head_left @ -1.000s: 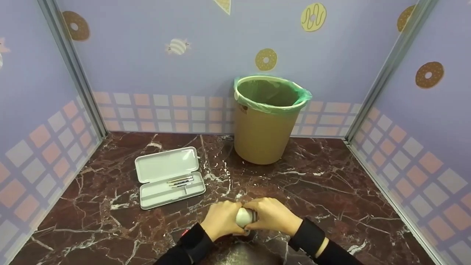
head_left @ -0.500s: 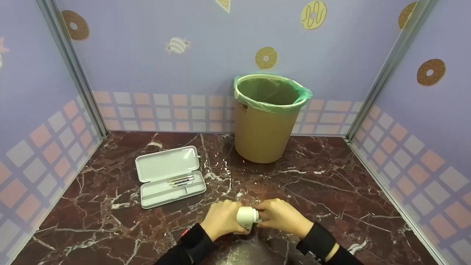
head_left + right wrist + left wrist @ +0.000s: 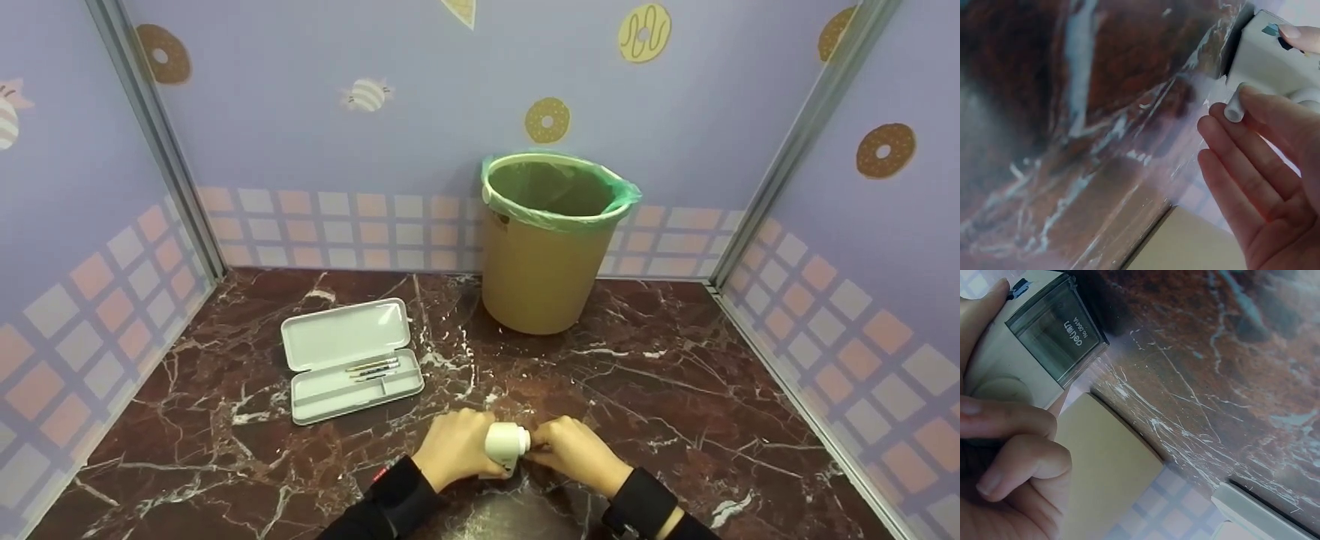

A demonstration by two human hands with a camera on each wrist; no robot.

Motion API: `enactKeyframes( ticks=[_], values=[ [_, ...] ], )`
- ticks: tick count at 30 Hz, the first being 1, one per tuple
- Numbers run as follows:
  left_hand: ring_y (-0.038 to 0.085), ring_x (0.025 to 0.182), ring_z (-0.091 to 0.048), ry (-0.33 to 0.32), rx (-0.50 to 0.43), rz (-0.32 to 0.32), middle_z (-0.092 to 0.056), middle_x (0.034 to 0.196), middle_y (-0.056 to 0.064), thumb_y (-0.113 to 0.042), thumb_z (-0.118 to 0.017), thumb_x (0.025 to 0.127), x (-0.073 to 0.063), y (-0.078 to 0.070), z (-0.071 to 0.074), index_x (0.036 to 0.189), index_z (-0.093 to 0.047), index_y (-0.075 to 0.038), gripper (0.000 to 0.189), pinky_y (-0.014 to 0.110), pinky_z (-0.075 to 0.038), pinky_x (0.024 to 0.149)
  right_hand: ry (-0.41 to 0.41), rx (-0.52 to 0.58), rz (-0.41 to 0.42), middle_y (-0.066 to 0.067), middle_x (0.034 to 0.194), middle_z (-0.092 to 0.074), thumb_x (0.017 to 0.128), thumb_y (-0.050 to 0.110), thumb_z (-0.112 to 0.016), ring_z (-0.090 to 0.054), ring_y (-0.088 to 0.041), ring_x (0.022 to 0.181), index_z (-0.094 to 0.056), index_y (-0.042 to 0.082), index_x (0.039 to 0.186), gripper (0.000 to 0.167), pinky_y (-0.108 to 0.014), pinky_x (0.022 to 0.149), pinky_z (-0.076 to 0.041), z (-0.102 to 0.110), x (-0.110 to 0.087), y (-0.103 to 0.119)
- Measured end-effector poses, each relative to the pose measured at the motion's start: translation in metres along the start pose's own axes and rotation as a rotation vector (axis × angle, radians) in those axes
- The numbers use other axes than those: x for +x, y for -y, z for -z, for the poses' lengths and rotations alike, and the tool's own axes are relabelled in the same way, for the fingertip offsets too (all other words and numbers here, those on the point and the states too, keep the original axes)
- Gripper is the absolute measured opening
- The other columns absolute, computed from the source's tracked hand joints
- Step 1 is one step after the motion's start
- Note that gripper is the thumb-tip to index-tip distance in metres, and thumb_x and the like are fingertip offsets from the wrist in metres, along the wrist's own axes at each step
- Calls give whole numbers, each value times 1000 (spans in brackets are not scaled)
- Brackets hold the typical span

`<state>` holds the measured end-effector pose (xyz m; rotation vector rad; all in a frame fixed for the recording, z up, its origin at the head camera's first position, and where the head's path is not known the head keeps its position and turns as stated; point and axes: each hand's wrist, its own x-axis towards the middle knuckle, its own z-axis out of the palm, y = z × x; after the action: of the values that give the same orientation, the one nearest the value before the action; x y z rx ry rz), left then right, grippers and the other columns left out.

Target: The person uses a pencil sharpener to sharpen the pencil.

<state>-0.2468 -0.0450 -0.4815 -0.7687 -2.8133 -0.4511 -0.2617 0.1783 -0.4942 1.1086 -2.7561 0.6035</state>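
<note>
My left hand (image 3: 454, 450) grips a cream-white pencil sharpener (image 3: 504, 441) low over the dark marble table. In the left wrist view the sharpener's clear shavings drawer (image 3: 1058, 329) shows, with lettering on it. My right hand (image 3: 576, 451) is just right of the sharpener. Its thumb and a finger pinch a small white crank knob (image 3: 1234, 109), while the other fingers (image 3: 1235, 194) extend loosely below it. The crank's arm is mostly hidden behind the right hand.
An open white pencil case (image 3: 352, 397) lies at the left, with several thin pencils (image 3: 373, 367) inside. Behind stands a tan bin (image 3: 544, 277) with a green liner (image 3: 622, 193). White crumbs dot the marble table (image 3: 675, 375), and patterned walls enclose it.
My right hand has shifted to the right and slightly down beside the sharpener, uncovering the sharpener's end. The left hand keeps its hold in nearly the same place.
</note>
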Motion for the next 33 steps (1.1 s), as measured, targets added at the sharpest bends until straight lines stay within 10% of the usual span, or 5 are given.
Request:
enactKeyframes(
  ticks=[19, 33],
  values=[
    [10, 60, -56, 18, -60, 16, -69, 74, -1, -46, -95, 58, 1, 4, 2, 85, -66, -13, 51, 22, -45, 52, -6, -203, 162, 6, 82, -77, 83, 16, -82, -70, -5, 69, -77, 16, 85, 6, -21, 61, -55, -2, -15, 16],
    [14, 63, -61, 40, -35, 22, -68, 75, 1, -46, -96, 57, 2, -1, 1, 84, -66, -13, 52, 27, -49, 53, -103, -361, 262, 11, 69, -65, 84, 21, -81, -53, 0, 55, -63, 21, 73, 21, -15, 48, -35, 4, -31, 26]
  ],
)
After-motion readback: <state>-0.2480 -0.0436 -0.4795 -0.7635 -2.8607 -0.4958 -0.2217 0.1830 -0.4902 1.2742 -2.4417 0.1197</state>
